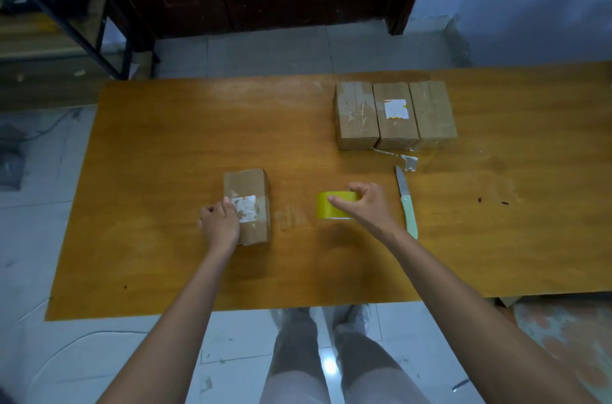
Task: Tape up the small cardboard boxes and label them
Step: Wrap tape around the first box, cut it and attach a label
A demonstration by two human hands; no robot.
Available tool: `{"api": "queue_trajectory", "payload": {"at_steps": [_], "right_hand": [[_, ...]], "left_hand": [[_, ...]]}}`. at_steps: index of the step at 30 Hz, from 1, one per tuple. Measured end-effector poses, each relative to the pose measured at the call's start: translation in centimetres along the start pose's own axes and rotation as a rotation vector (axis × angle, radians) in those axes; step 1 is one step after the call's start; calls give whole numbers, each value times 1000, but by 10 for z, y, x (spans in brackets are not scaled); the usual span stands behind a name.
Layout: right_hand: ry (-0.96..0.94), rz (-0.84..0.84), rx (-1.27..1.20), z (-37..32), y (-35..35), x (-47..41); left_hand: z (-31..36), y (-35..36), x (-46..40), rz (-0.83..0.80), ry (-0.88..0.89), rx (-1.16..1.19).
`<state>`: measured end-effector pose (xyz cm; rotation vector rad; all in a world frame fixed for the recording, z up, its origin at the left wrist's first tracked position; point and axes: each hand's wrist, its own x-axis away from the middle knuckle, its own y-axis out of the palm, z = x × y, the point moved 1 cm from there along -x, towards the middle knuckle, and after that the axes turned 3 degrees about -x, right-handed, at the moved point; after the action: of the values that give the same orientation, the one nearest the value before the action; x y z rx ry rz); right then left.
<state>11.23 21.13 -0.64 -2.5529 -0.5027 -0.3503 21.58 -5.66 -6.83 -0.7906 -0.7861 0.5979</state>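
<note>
A small cardboard box [249, 185] lies on the wooden table [165, 145], left of centre, with a torn white label [245, 206] on its top. My left hand [219, 225] grips the box's near left edge, thumb on the top face. A yellow tape roll [332, 205] stands on the table to the right of the box. My right hand [369, 205] holds the roll, thumb in front and fingers curled over its top. Three more cardboard boxes [395, 115] sit side by side at the back right; the middle one carries a white label [395, 108].
A knife with a pale green handle [408, 205] lies just right of my right hand, blade pointing away. Scraps of clear tape [405, 160] lie in front of the three boxes. The table's near edge is above my legs. A dark wooden door stands behind.
</note>
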Motion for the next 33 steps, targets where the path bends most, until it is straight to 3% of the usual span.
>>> {"api": "queue_trajectory", "payload": {"at_steps": [5, 14, 19, 21, 22, 23, 24, 25, 27, 28, 30, 33], "right_hand": [[-177, -29, -124, -26, -35, 12], [-204, -154, -48, -37, -119, 33], [-260, -254, 22, -56, -161, 55], [-274, -288, 30, -63, -173, 62], [-280, -301, 34, -65, -178, 64], [-285, -313, 37, -67, -182, 66], [-291, -325, 39, -70, -186, 68], [-298, -338, 36, -72, -189, 70], [-315, -358, 28, -77, -194, 75], [-320, -362, 22, -79, -197, 77], [-329, -352, 10, -81, -202, 82], [-331, -332, 3, -81, -207, 86]], "left_hand": [[6, 1, 4, -11, 9, -16], [65, 38, 25, -113, 58, 52], [124, 62, 52, -255, 15, 69], [143, 55, 71, -129, 0, 42], [150, 49, 83, -10, 99, 61], [157, 43, 97, 36, 305, 110], [165, 40, 113, -56, 555, 204], [175, 36, 131, -288, 754, 319], [191, 33, 165, -811, 899, 345], [196, 35, 174, -951, 906, 306], [202, 42, 176, -1048, 904, 246], [197, 54, 167, -1028, 869, 190]]}}
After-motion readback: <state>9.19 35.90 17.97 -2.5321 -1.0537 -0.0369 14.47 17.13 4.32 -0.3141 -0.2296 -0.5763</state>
